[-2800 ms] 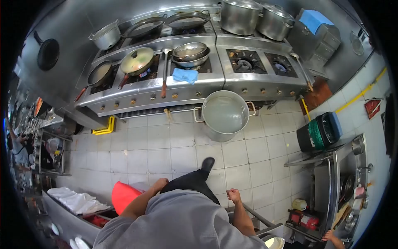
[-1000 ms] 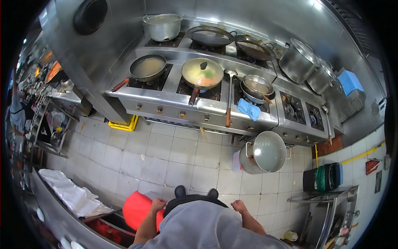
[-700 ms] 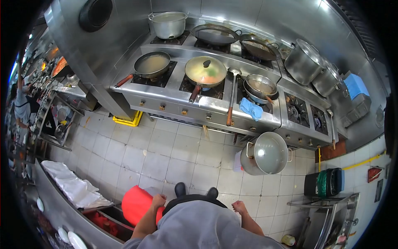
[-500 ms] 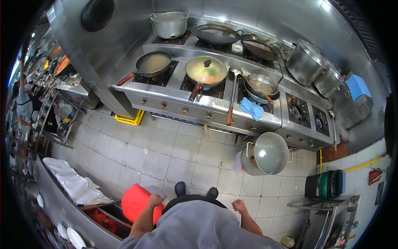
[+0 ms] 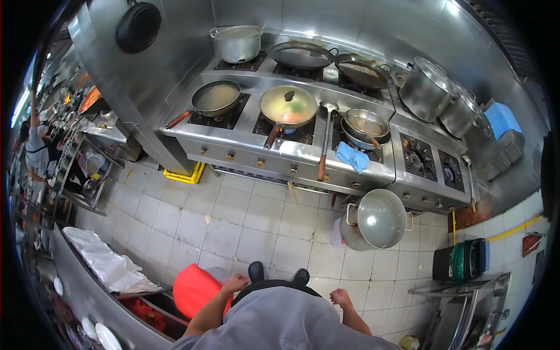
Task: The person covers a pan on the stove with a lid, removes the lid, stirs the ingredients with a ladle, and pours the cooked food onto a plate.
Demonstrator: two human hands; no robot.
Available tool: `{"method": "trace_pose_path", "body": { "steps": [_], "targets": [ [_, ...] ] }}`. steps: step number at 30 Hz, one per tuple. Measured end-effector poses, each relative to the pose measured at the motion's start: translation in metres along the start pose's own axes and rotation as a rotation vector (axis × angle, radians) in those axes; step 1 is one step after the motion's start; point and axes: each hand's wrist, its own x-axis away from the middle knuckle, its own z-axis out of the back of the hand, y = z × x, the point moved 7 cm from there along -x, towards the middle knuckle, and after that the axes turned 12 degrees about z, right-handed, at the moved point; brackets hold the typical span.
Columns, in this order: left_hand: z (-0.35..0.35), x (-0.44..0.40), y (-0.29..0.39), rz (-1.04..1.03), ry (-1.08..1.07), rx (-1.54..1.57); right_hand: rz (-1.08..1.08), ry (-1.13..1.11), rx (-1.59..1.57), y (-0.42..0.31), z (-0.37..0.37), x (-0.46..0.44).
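Observation:
My left hand (image 5: 236, 283) hangs in front of my body, beside a smooth red rounded object (image 5: 197, 290) whose kind I cannot make out. Its fingers are loosely curled, and nothing shows in them. Out to the other side is my right hand (image 5: 340, 297), also curled and holding nothing visible, above the tiled floor. Ahead stands the stove (image 5: 251, 153). On it are a frying pan (image 5: 216, 97) with liquid, a lidded pan (image 5: 288, 107) with food under glass, and stacked strainers and a pan (image 5: 366, 123). A long-handled ladle (image 5: 325, 140) lies between them.
A large open pot (image 5: 381, 219) stands low before the stove's right part. A blue cloth (image 5: 352, 157) hangs at the front edge. Woks (image 5: 302, 57) and tall stockpots (image 5: 427, 87) line the back. A counter with white cloth (image 5: 105, 262) is at left; a person (image 5: 36, 149) works beyond.
My left hand has swung inward and to the right, away from the red object. My right hand has dropped slightly. The view has shifted a little; the cookware stays in place.

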Motion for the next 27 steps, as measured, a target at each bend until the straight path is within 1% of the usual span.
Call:
{"method": "trace_pose_path", "body": {
  "steps": [1,3,5,7,9,10,12,13,15,16,17,19,20,22,23,25,27],
  "targets": [
    [-0.006,0.008,0.025,-0.095,-0.081,0.149,0.012,-0.025,-0.010,-0.016,-0.004,0.003],
    [-0.014,0.038,0.085,-0.236,-0.136,0.196,0.077,-0.058,-0.073,-0.062,-0.015,0.004],
    [-0.030,0.082,0.153,-0.292,-0.414,0.283,0.157,-0.206,-0.075,-0.121,-0.035,0.005],
    [-0.047,0.122,0.211,-0.524,-0.524,0.150,0.265,-0.368,-0.109,-0.209,-0.056,0.028],
    [-0.046,0.199,0.273,-0.663,-0.472,-0.198,0.359,-0.460,-0.215,-0.273,-0.073,0.047],
    [-0.054,0.207,0.285,-0.665,-0.478,-0.204,0.359,-0.452,-0.219,-0.298,-0.074,0.058],
    [-0.067,0.237,0.307,-1.070,-0.320,-0.519,0.593,-0.610,0.060,-0.344,-0.082,0.083],
    [-0.066,0.244,0.309,-1.075,-0.325,-0.525,0.594,-0.602,0.057,-0.349,-0.077,0.080],
    [-0.067,0.260,0.313,-1.126,-0.368,-0.547,0.733,-0.855,0.202,-0.354,-0.077,0.091],
    [-0.066,0.268,0.315,-1.170,-0.358,-0.565,0.715,-0.814,0.144,-0.365,-0.075,0.105],
    [-0.066,0.269,0.314,-1.169,-0.360,-0.567,0.714,-0.812,0.141,-0.369,-0.074,0.114],
    [-0.068,0.270,0.310,-1.169,-0.333,-0.618,0.769,-0.739,0.268,-0.374,-0.071,0.121],
    [-0.068,0.270,0.310,-1.169,-0.335,-0.619,0.767,-0.738,0.267,-0.371,-0.073,0.119],
    [-0.067,0.271,0.311,-1.155,-0.314,-0.610,0.795,-0.613,0.446,-0.365,-0.075,0.113],
    [-0.068,0.271,0.311,-1.155,-0.315,-0.609,0.793,-0.613,0.446,-0.364,-0.077,0.113],
    [-0.068,0.262,0.309,-1.008,-0.272,-0.595,0.867,-0.548,0.483,-0.370,-0.077,0.120],
    [-0.068,0.263,0.307,-1.037,-0.231,-0.558,0.882,-0.539,0.478,-0.368,-0.080,0.120]
  ]
}}
